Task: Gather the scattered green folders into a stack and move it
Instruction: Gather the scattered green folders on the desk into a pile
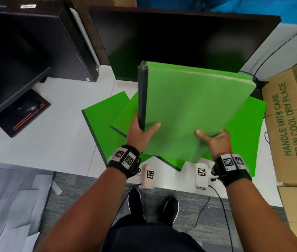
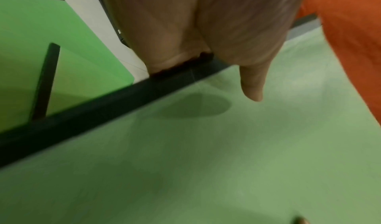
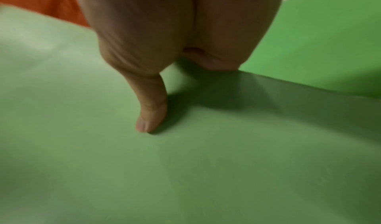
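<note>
A stack of green folders (image 1: 189,106) with dark spines is lifted off the white desk, tilted, in front of the monitor. My left hand (image 1: 142,131) grips its near left corner at the spine, thumb on the top cover. My right hand (image 1: 214,139) grips the near right corner, thumb on top too. In the wrist views each thumb lies on the green cover (image 2: 206,146) (image 3: 185,162); the fingers underneath are hidden. Other green folders lie fanned out on the desk below: one at the left (image 1: 106,113), one at the right (image 1: 245,135), and more beneath the stack.
A large dark monitor (image 1: 180,39) stands right behind the folders. A second monitor (image 1: 7,70), a computer tower (image 1: 71,48) and a mouse on a black pad (image 1: 27,108) are at the left. A cardboard box (image 1: 293,124) borders the right. Two tagged white devices (image 1: 148,176) sit at the desk's front edge.
</note>
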Demonstrator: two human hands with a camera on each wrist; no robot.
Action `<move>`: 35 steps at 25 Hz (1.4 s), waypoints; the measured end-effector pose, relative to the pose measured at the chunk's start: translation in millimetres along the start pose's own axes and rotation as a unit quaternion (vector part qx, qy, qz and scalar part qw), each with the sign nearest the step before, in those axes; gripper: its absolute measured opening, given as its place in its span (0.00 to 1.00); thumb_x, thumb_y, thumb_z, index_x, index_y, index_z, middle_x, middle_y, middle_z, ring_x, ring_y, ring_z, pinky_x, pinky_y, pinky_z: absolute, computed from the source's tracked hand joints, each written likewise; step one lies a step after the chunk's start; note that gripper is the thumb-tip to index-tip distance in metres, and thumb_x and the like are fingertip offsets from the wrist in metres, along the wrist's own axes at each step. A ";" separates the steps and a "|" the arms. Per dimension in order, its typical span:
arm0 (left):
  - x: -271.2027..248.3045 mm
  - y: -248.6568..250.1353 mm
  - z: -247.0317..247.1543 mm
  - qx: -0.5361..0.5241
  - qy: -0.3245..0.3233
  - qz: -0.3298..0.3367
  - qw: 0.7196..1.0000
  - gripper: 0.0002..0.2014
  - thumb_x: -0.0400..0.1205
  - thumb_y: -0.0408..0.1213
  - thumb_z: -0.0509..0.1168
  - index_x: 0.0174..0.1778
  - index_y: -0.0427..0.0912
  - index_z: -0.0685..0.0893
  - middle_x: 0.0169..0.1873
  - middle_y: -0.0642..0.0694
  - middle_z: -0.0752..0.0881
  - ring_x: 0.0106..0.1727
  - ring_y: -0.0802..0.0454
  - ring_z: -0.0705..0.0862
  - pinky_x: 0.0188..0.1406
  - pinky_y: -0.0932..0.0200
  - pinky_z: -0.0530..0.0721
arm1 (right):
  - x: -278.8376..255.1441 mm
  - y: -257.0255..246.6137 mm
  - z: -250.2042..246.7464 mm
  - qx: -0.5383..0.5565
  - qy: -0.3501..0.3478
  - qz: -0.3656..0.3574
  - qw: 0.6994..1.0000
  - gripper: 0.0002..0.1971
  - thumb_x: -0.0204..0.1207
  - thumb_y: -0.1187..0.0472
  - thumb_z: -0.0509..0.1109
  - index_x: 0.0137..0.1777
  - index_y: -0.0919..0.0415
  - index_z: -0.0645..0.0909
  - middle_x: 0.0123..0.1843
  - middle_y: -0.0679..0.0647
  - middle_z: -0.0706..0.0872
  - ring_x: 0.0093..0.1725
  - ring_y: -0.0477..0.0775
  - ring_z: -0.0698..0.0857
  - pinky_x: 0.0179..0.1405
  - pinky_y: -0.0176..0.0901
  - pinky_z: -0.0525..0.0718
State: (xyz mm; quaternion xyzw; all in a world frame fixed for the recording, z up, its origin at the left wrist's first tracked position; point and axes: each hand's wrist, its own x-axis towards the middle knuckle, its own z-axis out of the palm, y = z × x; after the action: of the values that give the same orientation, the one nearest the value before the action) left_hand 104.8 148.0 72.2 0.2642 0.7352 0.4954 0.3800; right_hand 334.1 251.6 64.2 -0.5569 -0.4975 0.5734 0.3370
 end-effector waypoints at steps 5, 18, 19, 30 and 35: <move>35.3 -35.8 -26.8 0.100 0.075 -0.149 0.981 0.54 0.68 0.61 0.78 0.86 0.48 0.58 0.84 0.42 0.66 0.84 0.40 0.67 0.80 0.37 0.70 | 11.3 3.0 -44.4 -0.030 0.016 0.029 0.999 0.15 0.67 0.68 0.81 0.55 0.68 0.88 0.50 0.58 0.92 0.34 0.40 0.92 0.38 0.32 0.89; 59.9 -106.0 -40.9 0.266 0.173 -0.470 0.823 0.81 0.50 0.77 0.76 0.86 0.45 0.31 0.87 0.33 0.34 0.88 0.33 0.36 0.82 0.24 0.47 | 21.5 56.8 -28.4 -0.042 -0.026 0.200 0.979 0.20 0.54 0.66 0.86 0.49 0.60 0.90 0.45 0.55 0.94 0.48 0.62 0.93 0.55 0.59 0.88; 61.2 -107.0 -47.2 0.258 0.179 -0.469 0.826 0.81 0.51 0.74 0.78 0.87 0.45 0.31 0.87 0.33 0.37 0.89 0.34 0.39 0.82 0.26 0.49 | 22.7 57.3 -24.1 -0.051 -0.032 0.206 0.977 0.20 0.56 0.66 0.85 0.51 0.60 0.90 0.48 0.58 0.94 0.49 0.62 0.93 0.56 0.61 0.87; 50.2 -114.0 -92.8 0.110 0.228 -0.395 0.883 0.39 0.71 0.52 0.78 0.71 0.37 0.71 0.67 0.36 0.82 0.68 0.35 0.82 0.60 0.42 0.81 | 24.2 54.0 15.3 -0.082 -0.064 0.228 0.968 0.16 0.62 0.68 0.84 0.51 0.59 0.90 0.51 0.61 0.93 0.48 0.62 0.92 0.57 0.62 0.87; 27.5 -115.4 -116.0 -0.020 0.261 -0.240 0.935 0.18 0.81 0.34 0.71 0.66 0.35 0.79 0.60 0.36 0.87 0.58 0.39 0.87 0.57 0.49 0.83 | 15.4 54.6 6.3 -0.071 -0.042 0.227 0.970 0.13 0.64 0.69 0.83 0.47 0.56 0.89 0.51 0.61 0.92 0.50 0.63 0.92 0.59 0.64 0.86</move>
State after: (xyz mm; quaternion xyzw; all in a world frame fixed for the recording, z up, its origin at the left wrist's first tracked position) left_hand -7.5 65.1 -17.6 -0.0658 0.8400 0.4553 0.2877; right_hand 334.7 249.6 7.2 -0.6532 -0.4115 0.6209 0.1360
